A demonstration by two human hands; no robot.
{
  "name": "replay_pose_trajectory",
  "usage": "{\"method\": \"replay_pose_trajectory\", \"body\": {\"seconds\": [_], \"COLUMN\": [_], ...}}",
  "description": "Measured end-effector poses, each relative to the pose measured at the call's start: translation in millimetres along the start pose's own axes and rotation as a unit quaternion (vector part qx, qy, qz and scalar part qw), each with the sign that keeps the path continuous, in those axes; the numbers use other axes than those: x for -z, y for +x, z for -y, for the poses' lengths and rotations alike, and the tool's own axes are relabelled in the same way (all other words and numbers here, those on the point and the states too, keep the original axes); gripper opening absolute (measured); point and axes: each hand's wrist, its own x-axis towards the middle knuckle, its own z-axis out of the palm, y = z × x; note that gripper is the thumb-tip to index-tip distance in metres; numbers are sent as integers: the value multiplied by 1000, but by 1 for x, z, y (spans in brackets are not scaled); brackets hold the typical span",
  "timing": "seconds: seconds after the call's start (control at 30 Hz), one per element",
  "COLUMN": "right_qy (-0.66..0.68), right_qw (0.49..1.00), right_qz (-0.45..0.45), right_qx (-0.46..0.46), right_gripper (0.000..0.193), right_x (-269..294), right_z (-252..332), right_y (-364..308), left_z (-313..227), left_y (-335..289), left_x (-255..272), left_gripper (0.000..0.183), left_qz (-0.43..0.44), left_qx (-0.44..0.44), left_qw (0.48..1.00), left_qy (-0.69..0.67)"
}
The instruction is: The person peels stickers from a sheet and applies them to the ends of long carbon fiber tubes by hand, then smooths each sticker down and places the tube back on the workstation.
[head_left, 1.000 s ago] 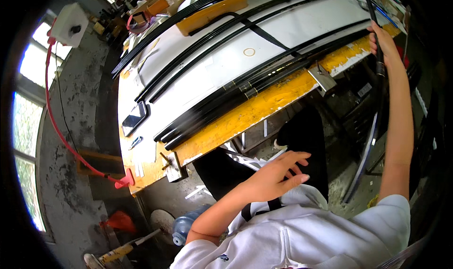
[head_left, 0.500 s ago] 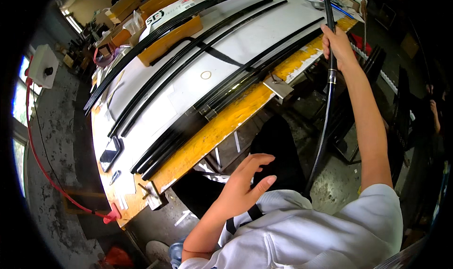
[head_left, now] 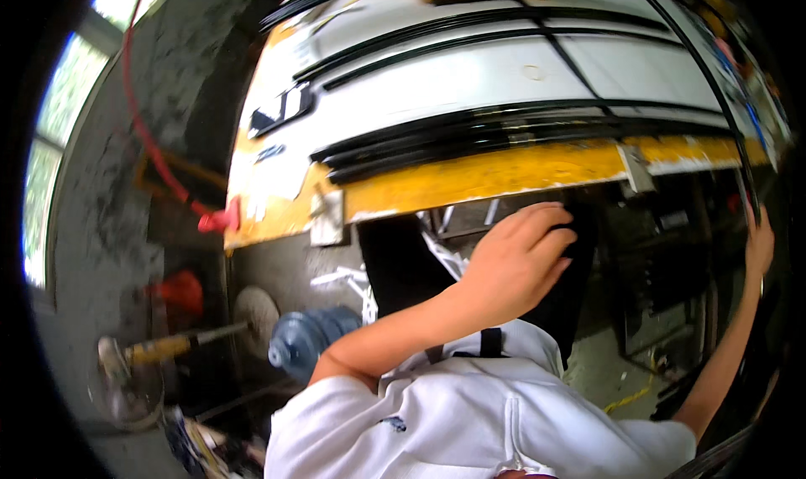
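The long black strip (head_left: 740, 147) slants past the right end of the surface (head_left: 453, 76), and the right hand (head_left: 760, 248) grips it! The left hand (head_left: 522, 261) hovers free, loosely curled, near the bundled strips (head_left: 470, 136) along the front edge (head_left: 520, 165).

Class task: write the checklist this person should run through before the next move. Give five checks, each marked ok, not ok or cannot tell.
1. Right hand has the held strip: ok, fingers closed on it.
2. Left hand free: ok, loosely curled over the lap, nothing visible in it.
3. Held strip clear of the table: cannot tell; it crosses the right end in this view, contact unclear.
4. Phone off the front strips: ok, it lies apart, beyond their left ends.
5. Floor free of white scraps: not ok, several lie below the front edge.
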Motion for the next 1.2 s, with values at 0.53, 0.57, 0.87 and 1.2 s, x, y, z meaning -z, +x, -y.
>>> {"method": "replay_pose_trajectory", "body": {"seconds": [0.53,0.57,0.87,1.2], "right_qy": [364,361,260,198], "right_qw": [901,883,930,968], "right_qz": [-183,-233,-215,-115], "right_qx": [152,190,149,103], "right_gripper": [33,32,47,36], "right_x": [-115,-120,-172,-83], "right_z": [11,15,18,117], "right_y": [43,50,115,151], "left_z": [35,38,76,99], "left_y": [46,46,18,-19], "left_x": [22,25,34,22], "left_gripper": [65,67,45,34], "left_qz": [-117,-99,3,-32], "left_qx": [-70,-55,32,47], "left_qw": [938,941,924,934], "left_qy": [319,319,380,353]}}
